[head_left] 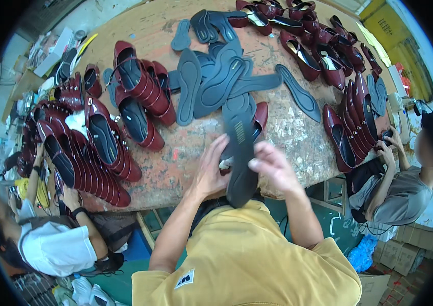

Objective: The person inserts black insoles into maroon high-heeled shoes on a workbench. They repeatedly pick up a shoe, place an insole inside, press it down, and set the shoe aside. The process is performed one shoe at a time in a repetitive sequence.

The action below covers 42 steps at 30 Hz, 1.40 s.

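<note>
A long black insole (242,171) stands out in front of me at the table's near edge, its narrow end toward the table and its broad end toward my shirt. My left hand (210,168) is closed at its left edge, with the thumb partly hidden behind it. At the other edge is my right hand (277,168), its fingers curled and blurred by motion; whether it grips the insole I cannot tell. Just beyond, partly covered by the insole, lies a burgundy patent shoe (261,118). A loose pile of grey insoles (219,84) spreads over the table past my hands.
Nested rows of burgundy shoes (81,168) line the left side, with another row (351,120) at the right and more shoes (323,51) at the far right. A person (58,245) sits at my left, another (400,188) at my right. The worn tabletop (175,168) carries everything.
</note>
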Available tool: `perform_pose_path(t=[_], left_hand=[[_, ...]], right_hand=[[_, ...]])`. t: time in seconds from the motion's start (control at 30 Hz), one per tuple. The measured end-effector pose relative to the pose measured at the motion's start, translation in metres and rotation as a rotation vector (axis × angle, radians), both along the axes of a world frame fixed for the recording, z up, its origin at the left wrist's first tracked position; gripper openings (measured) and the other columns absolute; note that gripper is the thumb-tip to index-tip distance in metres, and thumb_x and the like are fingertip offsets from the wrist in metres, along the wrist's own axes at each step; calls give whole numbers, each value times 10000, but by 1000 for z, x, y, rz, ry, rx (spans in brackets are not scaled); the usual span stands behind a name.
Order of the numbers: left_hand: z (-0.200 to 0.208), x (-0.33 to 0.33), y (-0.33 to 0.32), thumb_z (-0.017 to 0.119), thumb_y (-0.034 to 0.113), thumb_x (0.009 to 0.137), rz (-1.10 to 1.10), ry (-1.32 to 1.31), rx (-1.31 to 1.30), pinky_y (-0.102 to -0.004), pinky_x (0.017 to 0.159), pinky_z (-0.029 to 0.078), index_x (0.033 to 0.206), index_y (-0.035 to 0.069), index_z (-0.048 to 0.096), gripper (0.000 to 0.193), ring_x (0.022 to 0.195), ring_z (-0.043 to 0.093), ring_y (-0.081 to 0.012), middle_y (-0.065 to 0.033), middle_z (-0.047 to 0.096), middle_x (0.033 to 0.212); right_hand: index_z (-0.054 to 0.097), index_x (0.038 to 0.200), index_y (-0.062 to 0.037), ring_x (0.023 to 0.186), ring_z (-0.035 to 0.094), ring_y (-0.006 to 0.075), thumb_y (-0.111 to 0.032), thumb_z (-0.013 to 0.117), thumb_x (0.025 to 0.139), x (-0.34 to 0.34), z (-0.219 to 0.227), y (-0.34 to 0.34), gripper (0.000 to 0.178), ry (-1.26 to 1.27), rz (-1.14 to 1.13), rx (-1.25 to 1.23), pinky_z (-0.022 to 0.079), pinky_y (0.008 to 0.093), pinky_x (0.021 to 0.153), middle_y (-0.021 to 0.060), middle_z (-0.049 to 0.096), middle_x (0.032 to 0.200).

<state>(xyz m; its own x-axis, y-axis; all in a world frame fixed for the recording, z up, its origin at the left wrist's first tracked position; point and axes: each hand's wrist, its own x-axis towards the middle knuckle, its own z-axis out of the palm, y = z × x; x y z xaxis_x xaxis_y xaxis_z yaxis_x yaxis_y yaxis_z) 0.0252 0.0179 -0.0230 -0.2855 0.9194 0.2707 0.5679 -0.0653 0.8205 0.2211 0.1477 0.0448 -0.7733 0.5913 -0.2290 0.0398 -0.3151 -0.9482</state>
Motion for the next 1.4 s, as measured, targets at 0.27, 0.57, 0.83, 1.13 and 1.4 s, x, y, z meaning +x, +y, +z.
perform_pose_path(t=[0.27, 0.57, 0.83, 1.13, 1.4], left_hand=[[-3, 21, -39, 824, 53, 788, 270, 76, -10, -505, 1145, 519, 1254, 50, 703, 481, 1429, 565, -479, -279, 494, 1603], [13, -44, -113, 761, -25, 733, 56, 58, -219, -476, 1127, 521, 921, 3, 745, 190, 1391, 599, -413, -186, 632, 1513], [16, -48, -140, 821, 13, 728, 46, -9, -259, -490, 1174, 479, 1042, 32, 748, 322, 1436, 574, -415, -202, 589, 1564], [54, -56, -76, 806, 0, 774, -217, 620, -533, -579, 1311, 305, 1301, 204, 804, 565, 1564, 405, -356, -93, 519, 1614], [61, -87, -73, 804, 45, 795, -348, 415, -372, -566, 1289, 340, 944, 103, 714, 183, 1465, 526, -331, -68, 636, 1466]], right_hand=[[493, 1488, -117, 997, 596, 98, -40, 619, 1020, 56, -2, 46, 490, -110, -583, 233, 498, 250, 870, 30, 625, 1104], [544, 1143, -116, 957, 558, 127, -182, 881, 892, -40, -5, -26, 426, 33, 301, 110, 484, 314, 853, -15, 547, 1007], [605, 1101, -35, 943, 672, 254, -354, 885, 851, -57, -58, 113, 493, -416, -269, 1004, 552, 414, 882, 148, 704, 992], [574, 1102, -67, 862, 595, 148, -246, 881, 893, -24, -27, 66, 413, -233, -34, 839, 519, 352, 785, 37, 639, 948], [566, 1138, -51, 920, 677, 374, -287, 884, 861, -78, -36, 57, 483, -288, 162, 944, 544, 441, 848, 181, 684, 991]])
